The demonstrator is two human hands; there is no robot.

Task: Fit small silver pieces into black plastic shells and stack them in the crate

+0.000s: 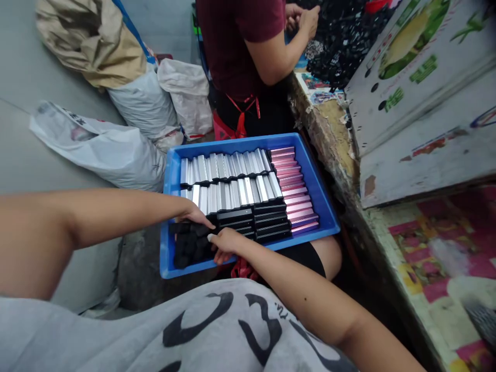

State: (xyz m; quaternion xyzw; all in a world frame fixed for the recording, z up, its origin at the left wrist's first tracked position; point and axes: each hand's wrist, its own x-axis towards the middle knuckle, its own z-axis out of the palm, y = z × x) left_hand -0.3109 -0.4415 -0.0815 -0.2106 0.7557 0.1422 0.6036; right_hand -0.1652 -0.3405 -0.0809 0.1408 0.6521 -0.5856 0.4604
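Concrete floor, cluttered work corner. Tan sack [89, 41] and white woven sacks [143, 103] upper left, a printed plastic bag [101, 144] along the left of frame. Worn tabletop [325, 124] runs down the right side, with a printed cardboard panel [411, 88] propped above it, upper right.

Blue plastic tray [232, 142] sits center frame, packed with rows of bars standing on edge: silver bars [228, 168] across the back and middle, pink bars [292, 188] down the right side, black bars [251, 222] at front center. A clump of dark blocks [189, 248] fills the lower left corner of the tray.

Left hand [197, 217] comes in from the left, fingertips on top of the dark blocks, beside the black bars. Right hand [227, 243] comes in from the lower right, just beside the left, curled over the same blocks near the front rim. Dark on dark and partly hidden, so cannot tell if either grip is closed on anything.

Co-worker in a maroon shirt [236, 41] at top center, both hands raised next to a heap of small black parts [341, 46], upper right.
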